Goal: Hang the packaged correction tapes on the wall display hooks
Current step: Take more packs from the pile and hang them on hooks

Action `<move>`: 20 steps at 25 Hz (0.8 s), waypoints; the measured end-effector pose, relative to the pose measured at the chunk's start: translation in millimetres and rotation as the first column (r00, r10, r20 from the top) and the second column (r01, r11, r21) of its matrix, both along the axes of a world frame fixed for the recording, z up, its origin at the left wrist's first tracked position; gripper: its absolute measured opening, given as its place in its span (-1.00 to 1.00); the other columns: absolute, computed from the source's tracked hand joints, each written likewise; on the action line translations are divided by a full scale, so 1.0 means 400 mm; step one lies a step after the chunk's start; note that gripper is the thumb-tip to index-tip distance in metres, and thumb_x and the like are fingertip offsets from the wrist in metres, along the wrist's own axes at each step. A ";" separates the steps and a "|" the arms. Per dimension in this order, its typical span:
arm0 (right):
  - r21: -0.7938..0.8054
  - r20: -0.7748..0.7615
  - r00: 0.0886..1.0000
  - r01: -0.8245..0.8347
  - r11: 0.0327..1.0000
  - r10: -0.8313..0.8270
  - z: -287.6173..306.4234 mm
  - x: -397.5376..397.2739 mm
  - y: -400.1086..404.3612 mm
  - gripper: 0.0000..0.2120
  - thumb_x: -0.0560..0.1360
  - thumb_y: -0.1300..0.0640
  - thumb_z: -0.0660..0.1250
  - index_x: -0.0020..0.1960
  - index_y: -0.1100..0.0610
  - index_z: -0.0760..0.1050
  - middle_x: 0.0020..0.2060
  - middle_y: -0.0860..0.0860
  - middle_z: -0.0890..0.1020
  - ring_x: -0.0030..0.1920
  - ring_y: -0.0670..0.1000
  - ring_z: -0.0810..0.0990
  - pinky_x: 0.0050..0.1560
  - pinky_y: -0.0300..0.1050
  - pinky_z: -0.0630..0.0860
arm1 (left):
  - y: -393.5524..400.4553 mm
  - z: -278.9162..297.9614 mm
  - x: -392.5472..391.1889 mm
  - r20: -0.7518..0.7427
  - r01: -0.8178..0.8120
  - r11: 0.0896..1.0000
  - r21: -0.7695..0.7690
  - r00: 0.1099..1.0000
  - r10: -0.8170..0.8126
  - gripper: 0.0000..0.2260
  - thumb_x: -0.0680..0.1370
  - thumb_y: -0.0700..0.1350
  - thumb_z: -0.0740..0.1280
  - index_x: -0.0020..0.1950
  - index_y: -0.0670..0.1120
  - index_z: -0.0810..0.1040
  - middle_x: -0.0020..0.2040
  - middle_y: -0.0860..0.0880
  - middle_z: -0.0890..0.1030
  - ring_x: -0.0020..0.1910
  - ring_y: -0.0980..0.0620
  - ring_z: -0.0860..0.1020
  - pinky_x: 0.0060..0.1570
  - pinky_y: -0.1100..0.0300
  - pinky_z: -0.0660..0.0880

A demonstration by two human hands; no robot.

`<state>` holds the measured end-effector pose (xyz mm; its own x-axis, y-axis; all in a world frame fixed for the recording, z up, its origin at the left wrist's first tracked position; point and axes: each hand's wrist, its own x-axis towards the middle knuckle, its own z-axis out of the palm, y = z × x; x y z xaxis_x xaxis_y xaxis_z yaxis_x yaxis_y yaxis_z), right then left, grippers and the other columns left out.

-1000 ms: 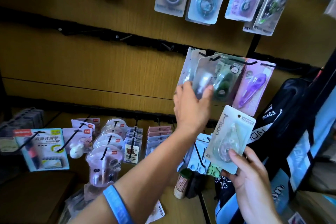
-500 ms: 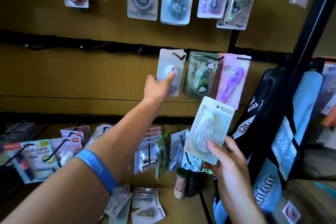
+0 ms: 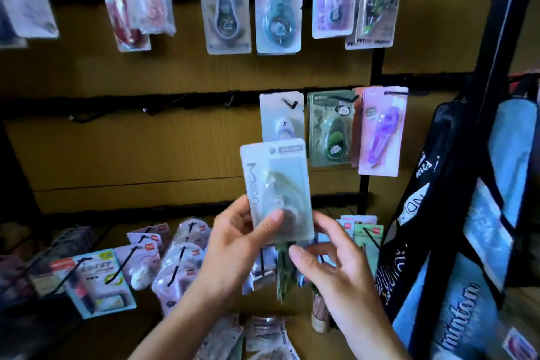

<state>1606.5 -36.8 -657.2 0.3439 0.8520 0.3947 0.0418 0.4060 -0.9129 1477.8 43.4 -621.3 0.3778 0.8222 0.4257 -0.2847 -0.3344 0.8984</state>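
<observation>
The left hand point(image 3: 233, 245) gripped the correction-tape pack point(image 3: 277, 190) while the right hand point(image 3: 330, 266) hung loose at five o'clock; a one-handed, off-centre reach could miss the hook point(image 3: 292, 104).

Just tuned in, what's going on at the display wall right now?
A person is stocking a wall display. The left hand pinches a pale green correction tape pack, held upright below the middle row; the right hand is open just beneath it. It is not yet on a hook. Directly above hangs a white pack, beside green and purple ones.
</observation>
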 end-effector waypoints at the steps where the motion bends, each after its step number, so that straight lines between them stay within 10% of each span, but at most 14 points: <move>1: -0.014 0.014 1.000 -0.005 1.000 0.005 0.006 -0.010 0.000 -0.59 0.35 0.05 0.47 0.18 -0.11 0.56 -0.06 -0.15 0.69 -0.18 -0.15 0.63 -0.20 -0.22 0.56 | 0.015 0.034 -0.012 0.033 -0.047 0.998 0.033 0.998 0.046 -0.77 0.47 -0.19 0.39 0.11 -0.19 0.62 0.00 -0.12 0.73 -0.03 -0.01 0.70 -0.06 0.18 0.62; 7: -0.134 -0.058 0.986 0.145 0.980 -0.153 -0.035 -0.004 0.038 -0.84 0.50 0.21 0.42 0.01 -0.03 0.61 -0.15 -0.12 0.68 -0.21 0.00 0.64 -0.24 0.01 0.54 | 0.076 0.158 -0.067 -0.023 -0.183 0.981 0.058 0.983 0.185 -0.83 0.56 -0.20 0.39 0.15 -0.15 0.62 0.02 -0.10 0.73 0.02 -0.09 0.70 -0.01 0.11 0.64; 20: -0.327 0.045 0.998 0.060 0.943 -0.048 -0.054 -0.036 0.047 -0.91 0.52 0.19 0.41 -0.09 0.01 0.60 -0.19 -0.07 0.67 -0.22 -0.04 0.63 -0.24 -0.12 0.55 | 0.074 0.136 -0.101 -0.046 -0.189 0.974 0.122 0.980 0.195 -0.82 0.58 -0.19 0.37 0.18 -0.14 0.59 0.06 -0.11 0.71 0.04 -0.06 0.68 -0.01 0.13 0.64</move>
